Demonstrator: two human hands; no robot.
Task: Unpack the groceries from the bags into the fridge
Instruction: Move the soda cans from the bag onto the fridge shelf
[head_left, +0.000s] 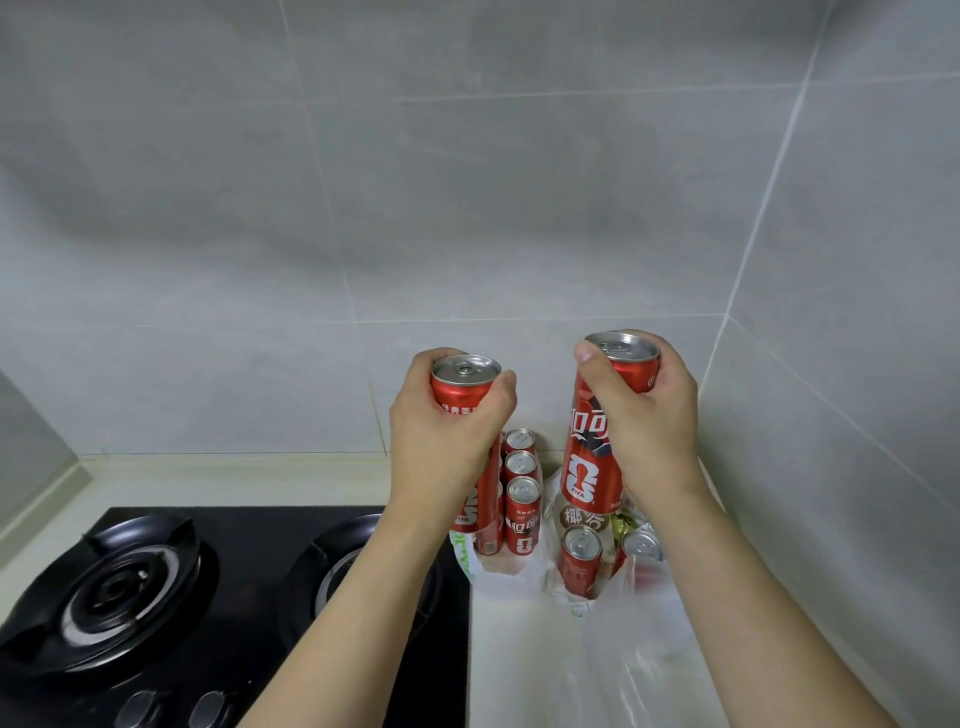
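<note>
Hob: black gas hob (249, 613), two burners, at left.
Worktop: pale countertop (208, 480).
Walls: grey tiled wall (467, 182).

A home kitchen. A black glass gas hob (171, 613) is set into the pale tabletop (249, 480) at the near left, with two round burners and control knobs (208, 706) along its near edge. Large grey wall tiles (467, 208) rise behind and meet in a corner at the far right. Red cola cans (522, 519) stand beside a thin white plastic shopping bag (623, 649).
</note>
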